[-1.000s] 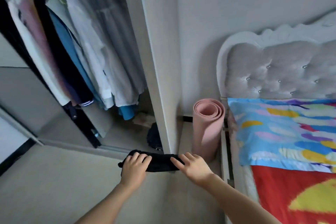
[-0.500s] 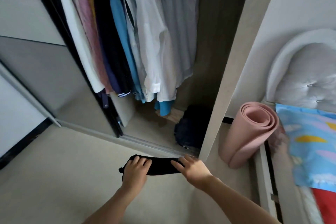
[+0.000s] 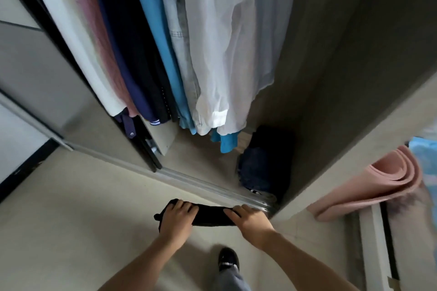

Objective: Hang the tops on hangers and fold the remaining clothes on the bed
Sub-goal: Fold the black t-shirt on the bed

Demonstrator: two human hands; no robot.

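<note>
Open wardrobe [image 3: 354, 78] is standing on a pale floor [image 3: 71, 220], with shirts [image 3: 212, 54] hanging in a row inside: white, blue, navy, pink. Rolled pink mat [image 3: 378, 186] is leaning beside its right wall. Dark folded pile [image 3: 264, 163] is lying on the wardrobe bottom. Folded black garment [image 3: 210, 215] is being held above the floor before the door track, left hand [image 3: 176, 220] and right hand [image 3: 250, 218] each gripping one end, fingers curled over it.

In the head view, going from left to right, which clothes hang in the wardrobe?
Cream garment → pink garment → navy garment → blue top → pale denim shirt → sheer white shirt.
</note>
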